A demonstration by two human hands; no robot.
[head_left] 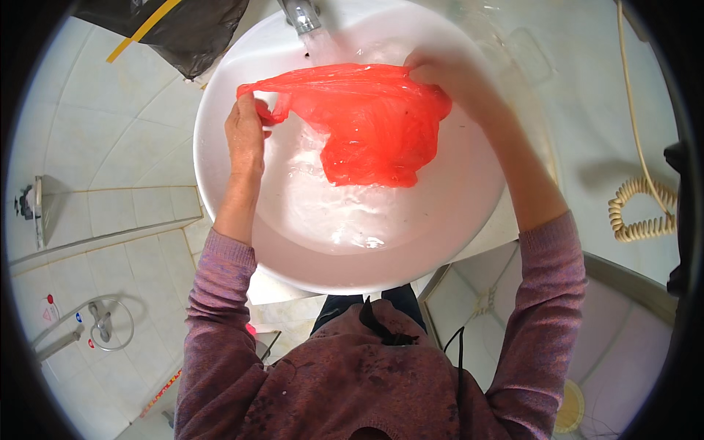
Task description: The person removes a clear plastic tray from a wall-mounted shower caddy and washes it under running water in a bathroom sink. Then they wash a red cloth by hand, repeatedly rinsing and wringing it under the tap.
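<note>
A thin red plastic bag [381,132] is stretched sideways over a round white washbasin [352,277], its body hanging down in loose folds. My left hand [246,132] grips one end of the bag at the basin's left side, fingers closed round it. At the other end, my right hand [444,73] pinches the bag's upper right edge; it is slightly smeared by motion. Water runs from the chrome tap [302,16] behind the bag, and water [352,227] lies in the basin below it.
A black plastic bag with a yellow band [191,37] hangs at the upper left. Coiled beige cord [634,209] is on the right wall. A shower mixer [103,323] sits on the tiled wall at lower left.
</note>
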